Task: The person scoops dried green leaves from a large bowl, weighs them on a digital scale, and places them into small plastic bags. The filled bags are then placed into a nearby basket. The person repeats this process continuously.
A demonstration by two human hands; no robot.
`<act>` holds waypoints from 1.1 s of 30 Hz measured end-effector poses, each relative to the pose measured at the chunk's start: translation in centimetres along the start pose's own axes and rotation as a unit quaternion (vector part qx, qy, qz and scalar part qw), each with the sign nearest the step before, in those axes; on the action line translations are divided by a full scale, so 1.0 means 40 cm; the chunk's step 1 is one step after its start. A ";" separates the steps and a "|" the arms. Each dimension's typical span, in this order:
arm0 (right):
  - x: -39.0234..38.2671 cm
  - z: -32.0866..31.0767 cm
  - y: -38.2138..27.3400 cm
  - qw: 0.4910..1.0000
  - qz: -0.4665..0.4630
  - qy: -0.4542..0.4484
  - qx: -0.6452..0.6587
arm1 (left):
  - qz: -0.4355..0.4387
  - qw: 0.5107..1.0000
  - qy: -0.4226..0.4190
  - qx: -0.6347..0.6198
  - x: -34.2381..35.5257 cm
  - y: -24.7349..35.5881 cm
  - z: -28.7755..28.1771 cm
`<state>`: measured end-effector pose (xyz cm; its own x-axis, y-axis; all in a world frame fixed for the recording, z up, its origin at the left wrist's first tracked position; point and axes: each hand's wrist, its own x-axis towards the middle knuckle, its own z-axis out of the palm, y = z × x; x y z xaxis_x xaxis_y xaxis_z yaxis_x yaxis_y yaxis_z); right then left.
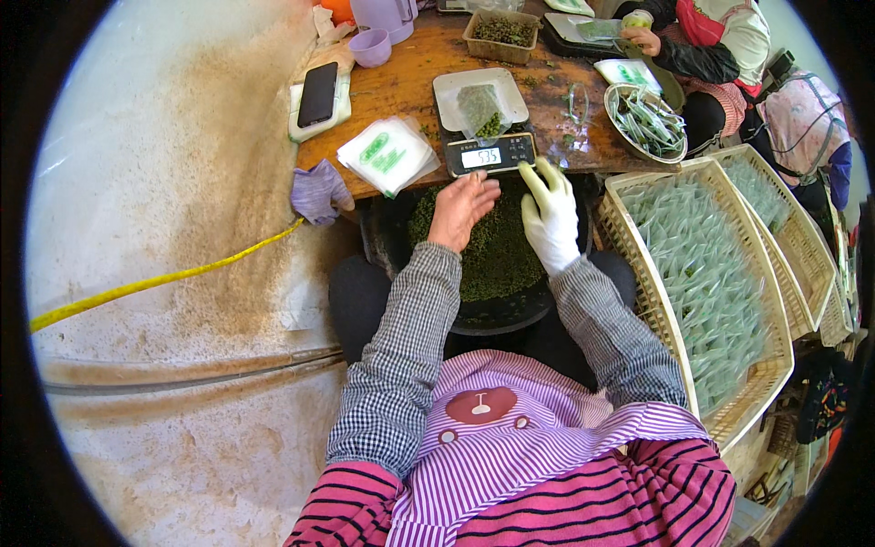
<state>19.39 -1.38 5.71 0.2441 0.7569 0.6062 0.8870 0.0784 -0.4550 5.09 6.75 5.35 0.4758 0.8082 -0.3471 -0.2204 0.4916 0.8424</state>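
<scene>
At the far left a yellow cord [164,278] is running across the pale, dusty floor [182,137] toward the wooden table [410,82]. On the table's left end a black phone [317,94] is lying on a white pad, with a purple cup [370,46] beyond it and a purple cloth [319,191] hanging off the near edge. Just right of the phone a stack of small white and green sachets [387,155] is sitting by the table edge. The left hand [462,208], bare, is hovering palm down with its fingers loosely spread just below the digital scale [490,154], holding nothing that can be seen. On the scale's white tray [480,98] a clear pouch [481,111] partly filled with green tea leaves is lying. Beneath both hands a round dark basin [497,314] heaped with loose green tea leaves [497,251] is resting on the person's lap. The right hand [550,217], wearing a white glove, is reaching up with its fingers extended and slightly apart, fingertips close to the scale's right corner, gripping nothing. Further right a metal bowl [645,121] is holding filled pouches, and a large wicker tray [702,264] is lying full of more packed pouches, with a second tray [784,228] beside it. At the far right another person's hand [645,38] is working at the table.
</scene>
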 end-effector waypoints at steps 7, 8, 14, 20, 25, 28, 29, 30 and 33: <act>0.178 0.089 -0.027 0.984 -0.054 0.001 -0.172 | 0.026 0.991 0.026 -0.131 0.123 0.051 0.063; 0.175 0.093 -0.023 0.988 -0.048 -0.005 -0.149 | 0.022 0.990 0.048 -0.128 0.132 0.055 0.072; 0.133 0.096 -0.011 0.999 0.001 0.043 -0.003 | 0.029 0.979 0.135 -0.149 0.175 0.049 0.091; 0.111 0.092 -0.037 0.997 -0.012 0.040 -0.065 | 0.022 0.985 0.090 -0.147 0.087 0.039 0.100; -0.054 0.062 -0.061 0.999 0.020 0.030 0.014 | -0.023 0.988 0.048 -0.144 -0.034 -0.058 0.065; -0.152 0.059 -0.058 0.998 0.053 -0.011 0.022 | -0.058 0.981 0.044 -0.179 -0.069 -0.153 0.032; -0.170 0.051 -0.058 0.998 0.050 -0.019 0.019 | -0.068 0.978 0.048 -0.191 -0.076 -0.178 0.022; -0.168 0.046 -0.058 0.998 0.058 -0.012 0.029 | -0.061 0.981 0.049 -0.176 -0.085 -0.181 0.023; -0.140 0.029 -0.058 0.997 0.059 0.019 0.047 | -0.019 0.993 0.056 -0.098 -0.096 -0.181 0.026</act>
<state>15.51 -5.07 2.60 0.3613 0.7395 0.5679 0.8109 0.0515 -0.5829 5.75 -0.26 1.01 0.3922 0.8132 -0.4300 -0.3709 0.5676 0.7351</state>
